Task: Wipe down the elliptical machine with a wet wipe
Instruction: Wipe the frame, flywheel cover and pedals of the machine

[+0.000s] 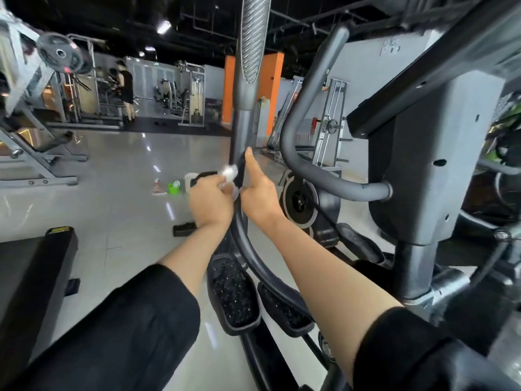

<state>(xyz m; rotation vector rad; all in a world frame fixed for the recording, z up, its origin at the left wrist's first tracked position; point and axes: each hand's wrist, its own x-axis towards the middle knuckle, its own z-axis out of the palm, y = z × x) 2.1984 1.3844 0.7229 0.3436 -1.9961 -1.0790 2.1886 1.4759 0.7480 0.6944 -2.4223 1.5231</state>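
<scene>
The elliptical machine point(428, 153) fills the right half of the view, with its grey console housing and curved dark handlebars. One moving arm bar point(242, 128) runs up the middle. My left hand point(210, 203) grips a crumpled white wet wipe point(229, 173) and holds it against the left side of this bar. My right hand point(258, 193) grips the same bar from the right, thumb pointing up along it. Two black foot pedals point(234, 294) lie below my forearms.
A black bench point(31, 277) stands at the lower left. A green container point(174, 188), a spray bottle and a white tub sit on the glossy floor behind my hands. Weight racks and a standing person point(127, 88) are far back left; an orange pillar is at centre back.
</scene>
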